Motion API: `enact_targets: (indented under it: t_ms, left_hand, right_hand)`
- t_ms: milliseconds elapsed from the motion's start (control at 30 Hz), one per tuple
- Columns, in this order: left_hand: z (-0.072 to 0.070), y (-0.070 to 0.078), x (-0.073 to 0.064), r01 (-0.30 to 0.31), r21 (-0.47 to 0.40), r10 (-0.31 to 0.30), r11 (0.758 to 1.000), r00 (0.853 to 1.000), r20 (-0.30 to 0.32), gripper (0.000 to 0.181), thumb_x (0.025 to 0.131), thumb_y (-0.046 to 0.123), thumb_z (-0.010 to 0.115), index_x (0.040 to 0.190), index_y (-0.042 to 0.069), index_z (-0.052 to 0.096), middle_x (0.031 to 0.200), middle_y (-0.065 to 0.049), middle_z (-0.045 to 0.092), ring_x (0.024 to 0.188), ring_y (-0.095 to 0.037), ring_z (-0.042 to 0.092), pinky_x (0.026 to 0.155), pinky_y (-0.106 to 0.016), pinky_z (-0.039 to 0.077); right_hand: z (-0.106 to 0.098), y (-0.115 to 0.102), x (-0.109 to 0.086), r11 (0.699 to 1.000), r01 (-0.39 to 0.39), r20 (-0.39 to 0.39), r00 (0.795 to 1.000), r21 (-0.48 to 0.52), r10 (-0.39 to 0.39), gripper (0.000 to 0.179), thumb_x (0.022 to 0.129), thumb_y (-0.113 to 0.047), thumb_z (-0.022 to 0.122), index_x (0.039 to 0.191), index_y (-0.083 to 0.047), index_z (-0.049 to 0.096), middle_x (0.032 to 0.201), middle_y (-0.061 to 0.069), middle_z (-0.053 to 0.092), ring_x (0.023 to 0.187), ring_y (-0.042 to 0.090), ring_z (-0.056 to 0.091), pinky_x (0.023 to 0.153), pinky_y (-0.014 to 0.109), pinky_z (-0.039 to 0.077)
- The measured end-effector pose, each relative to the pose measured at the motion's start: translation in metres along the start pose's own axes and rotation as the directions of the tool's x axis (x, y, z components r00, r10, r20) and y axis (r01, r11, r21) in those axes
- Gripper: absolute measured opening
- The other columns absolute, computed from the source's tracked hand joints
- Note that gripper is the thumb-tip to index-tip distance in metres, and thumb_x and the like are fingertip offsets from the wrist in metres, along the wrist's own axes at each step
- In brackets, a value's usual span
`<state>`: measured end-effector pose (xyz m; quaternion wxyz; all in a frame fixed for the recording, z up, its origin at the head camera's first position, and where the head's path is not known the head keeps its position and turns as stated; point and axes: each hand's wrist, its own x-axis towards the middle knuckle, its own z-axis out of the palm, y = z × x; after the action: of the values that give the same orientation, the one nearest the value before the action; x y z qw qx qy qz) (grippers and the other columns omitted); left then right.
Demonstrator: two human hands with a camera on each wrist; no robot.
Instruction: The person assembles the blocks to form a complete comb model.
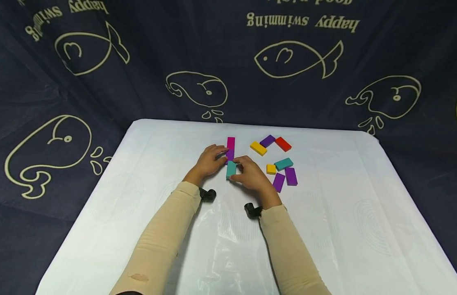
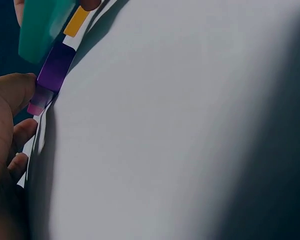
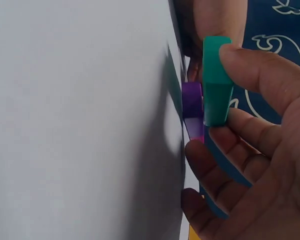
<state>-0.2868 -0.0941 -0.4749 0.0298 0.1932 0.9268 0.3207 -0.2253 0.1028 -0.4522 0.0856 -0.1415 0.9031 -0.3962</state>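
A teal block (image 1: 231,169) is pinched in my right hand (image 1: 253,176), thumb at its near end and a finger at its far end. In the right wrist view this teal block (image 3: 216,97) stands clear of the purple block (image 3: 192,100) behind it. My left hand (image 1: 209,162) rests beside a short row, its thumb and fingertips touching the left side of the purple block (image 1: 230,154). Directly beyond that, a magenta block (image 1: 231,142) forms the row's far end. In the left wrist view, the thumb meets the purple block (image 2: 56,67).
Right of the row lie loose blocks: yellow (image 1: 258,148), dark purple (image 1: 267,141) and red (image 1: 283,144) farther back. Nearer are a small yellow block (image 1: 271,169), a teal one (image 1: 283,164) and two purple ones (image 1: 291,176). A white cloth (image 1: 342,229) covers the table.
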Motion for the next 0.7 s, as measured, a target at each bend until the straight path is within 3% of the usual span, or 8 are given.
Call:
enact_targets:
  t_ms: [333,700]
  left_hand:
    - [0.002,-0.004,0.001,-0.021,-0.027,0.020,0.999,0.999,-0.029,0.043,0.099,0.026,0.059,0.139,0.010,0.058,0.148,-0.009,0.049,0.145,-0.034,0.029,0.119,-0.046,0.020]
    - [0.002,-0.003,0.000,-0.034,-0.019,0.033,0.999,0.999,-0.035,0.043,0.098,0.026,0.059,0.138,0.009,0.059,0.148,-0.010,0.050,0.144,-0.034,0.030,0.119,-0.045,0.021]
  right_hand:
    - [0.009,-0.002,0.001,0.998,0.032,-0.010,0.999,-0.046,-0.032,0.062,0.082,-0.018,0.081,0.136,0.000,0.055,0.139,0.014,0.053,0.128,0.028,0.049,0.113,0.041,0.034]
    - [0.013,-0.005,0.000,0.992,-0.002,0.000,1.000,-0.128,0.002,0.062,0.083,-0.022,0.081,0.137,-0.004,0.056,0.142,0.013,0.052,0.130,0.033,0.047,0.112,0.049,0.033]
